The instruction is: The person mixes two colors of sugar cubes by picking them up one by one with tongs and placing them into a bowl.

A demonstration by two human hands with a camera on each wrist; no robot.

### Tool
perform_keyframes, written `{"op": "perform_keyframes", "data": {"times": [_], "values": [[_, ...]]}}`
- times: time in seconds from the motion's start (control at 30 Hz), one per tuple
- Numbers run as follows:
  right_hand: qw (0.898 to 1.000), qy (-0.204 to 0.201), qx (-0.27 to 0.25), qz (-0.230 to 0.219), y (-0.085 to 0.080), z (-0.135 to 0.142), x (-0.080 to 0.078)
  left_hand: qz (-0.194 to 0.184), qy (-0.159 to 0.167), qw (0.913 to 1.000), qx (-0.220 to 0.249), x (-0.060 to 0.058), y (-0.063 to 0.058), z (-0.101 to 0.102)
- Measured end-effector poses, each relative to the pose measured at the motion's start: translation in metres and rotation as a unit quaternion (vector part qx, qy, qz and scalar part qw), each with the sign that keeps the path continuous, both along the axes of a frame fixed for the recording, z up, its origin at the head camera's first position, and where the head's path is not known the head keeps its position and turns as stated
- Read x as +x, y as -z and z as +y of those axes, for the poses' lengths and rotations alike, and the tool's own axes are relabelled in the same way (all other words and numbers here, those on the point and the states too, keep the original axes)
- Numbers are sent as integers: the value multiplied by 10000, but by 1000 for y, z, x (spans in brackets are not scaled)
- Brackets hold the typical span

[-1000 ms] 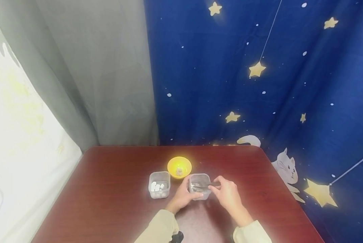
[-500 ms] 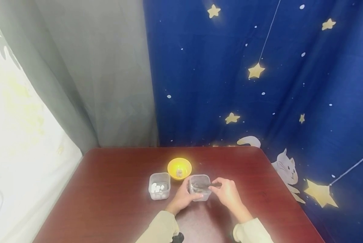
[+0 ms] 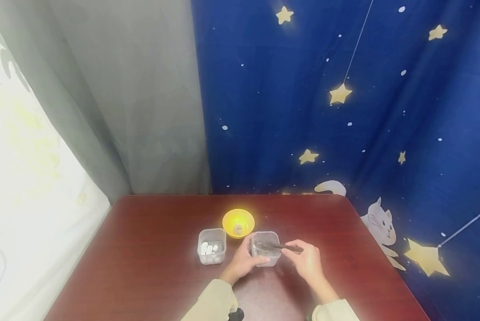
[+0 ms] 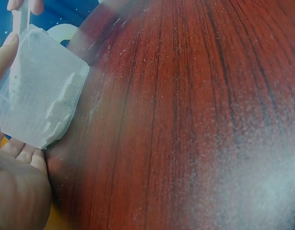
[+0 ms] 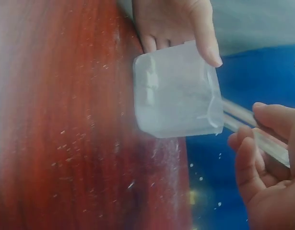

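My left hand (image 3: 241,262) grips a clear square plastic tub (image 3: 268,260), its thumb along the near wall. Through the wall, in the left wrist view, pale chunky pieces (image 4: 61,103) show at the bottom. My right hand (image 3: 309,260) pinches a pair of slim tongs (image 5: 237,111) between thumb and fingers. The tongs slant down over the right rim, with their tips inside the tub; whether they hold a piece cannot be made out. Just behind the tub sits a yellow bowl (image 3: 238,216) with a few small pale pieces in it.
Left of my left hand stands a second clear tub (image 3: 220,236) holding several white pieces (image 3: 209,249). All of this is on a dark red wooden table (image 3: 151,267). A grey curtain (image 3: 155,111) and a blue starry curtain (image 3: 264,111) hang behind it.
My right hand has shifted a little to the right, drawing the tongs partly back over the tub's rim. The left hand keeps its grip on the tub in the same place.
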State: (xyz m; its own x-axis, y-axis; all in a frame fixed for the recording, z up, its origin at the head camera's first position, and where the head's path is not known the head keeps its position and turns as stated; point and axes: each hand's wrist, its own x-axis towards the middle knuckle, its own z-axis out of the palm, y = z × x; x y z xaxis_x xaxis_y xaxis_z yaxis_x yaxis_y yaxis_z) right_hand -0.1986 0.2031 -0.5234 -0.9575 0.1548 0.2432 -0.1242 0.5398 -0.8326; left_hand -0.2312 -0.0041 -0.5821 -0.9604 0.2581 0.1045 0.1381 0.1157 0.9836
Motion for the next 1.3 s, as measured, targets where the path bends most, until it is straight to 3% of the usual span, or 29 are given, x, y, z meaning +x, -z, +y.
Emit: {"op": "perform_keyframes", "data": {"times": [0.1, 0.33, 0.4, 0.5, 0.63, 0.77, 1.0, 1.3], "values": [[9995, 147, -259, -38, 4, 4, 1, -7, -5, 10000, 43, 3, -4, 1], [9946, 282, -999, -17, 10, 11, 4, -82, 112, 9996, 227, 17, -34, -2], [9931, 319, -1131, -7, 11, 13, 6, -151, 137, 9995, 224, 20, -36, -3], [9873, 282, -1554, 144, 11, 15, 10, -185, 92, 9996, 166, 20, -31, -3], [9748, 119, -2157, 547, 6, 17, 12, -110, 18, 9999, 60, 14, -14, 0], [9670, 74, -2425, 781, -5, 14, 11, -22, -1, 10000, 19, 7, -4, 0], [9584, 120, -2645, 1067, -24, 2, 6, -12, -26, 9999, -96, 4, -2, -1], [9411, -167, -2908, 1718, -46, -14, -9, 95, -42, 9998, -173, 4, -5, 0]]}}
